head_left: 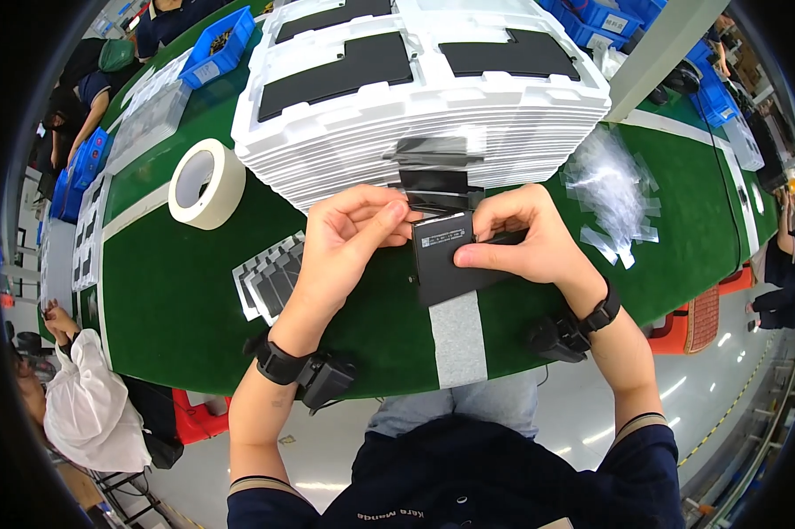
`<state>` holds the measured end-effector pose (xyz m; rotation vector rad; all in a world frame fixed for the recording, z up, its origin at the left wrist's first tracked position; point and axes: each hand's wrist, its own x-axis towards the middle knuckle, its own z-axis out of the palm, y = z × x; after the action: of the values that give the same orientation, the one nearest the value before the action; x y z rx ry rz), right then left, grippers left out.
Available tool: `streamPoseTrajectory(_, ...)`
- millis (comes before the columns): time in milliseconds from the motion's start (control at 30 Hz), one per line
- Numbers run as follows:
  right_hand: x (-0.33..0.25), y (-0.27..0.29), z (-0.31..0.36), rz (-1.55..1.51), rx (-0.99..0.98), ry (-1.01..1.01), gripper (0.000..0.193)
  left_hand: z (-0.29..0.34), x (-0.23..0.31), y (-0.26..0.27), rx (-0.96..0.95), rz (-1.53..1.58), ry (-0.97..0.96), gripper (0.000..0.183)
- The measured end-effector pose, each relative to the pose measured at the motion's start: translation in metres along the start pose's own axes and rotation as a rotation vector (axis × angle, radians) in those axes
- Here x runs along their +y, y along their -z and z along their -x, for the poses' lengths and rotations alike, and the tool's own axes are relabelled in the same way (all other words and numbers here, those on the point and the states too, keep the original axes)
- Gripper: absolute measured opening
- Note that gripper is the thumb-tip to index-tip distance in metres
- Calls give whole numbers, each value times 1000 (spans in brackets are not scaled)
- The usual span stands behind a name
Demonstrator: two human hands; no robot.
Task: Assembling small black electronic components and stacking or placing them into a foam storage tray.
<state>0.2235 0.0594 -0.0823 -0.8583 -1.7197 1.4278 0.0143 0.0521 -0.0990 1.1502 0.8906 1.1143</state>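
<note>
My right hand (521, 234) grips a flat black battery pack (446, 264) with a small printed label, thumb on its face and fingers curled at its right edge. The pack is held tilted above the table. My left hand (362, 229) is closed in a pinch at the pack's upper left corner, at the left end of a glossy black film strip (437, 187). The strip lies just beyond the pack's top edge; whether it touches the pack I cannot tell. Under my left forearm, several grey-and-clear film pieces (274, 278) lie overlapped on the green table (177, 309).
A tall stack of white trays (397, 115) stands ahead, black L-shaped pieces (340, 75) in the top one. At left sits a tape roll (205, 183); at right, a heap of clear film strips (613, 189). Blue bins (219, 48) and other people are farther off.
</note>
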Motion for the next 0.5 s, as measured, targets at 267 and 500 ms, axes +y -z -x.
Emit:
streamPoseTrajectory(267,4,0,-5,106,105,-26,19,-2,4,-2,-39,18,-67,13)
streamPoseTrajectory(500,3,0,-3,87,94,-79,15,0,6,-3,-33,14,-66,13)
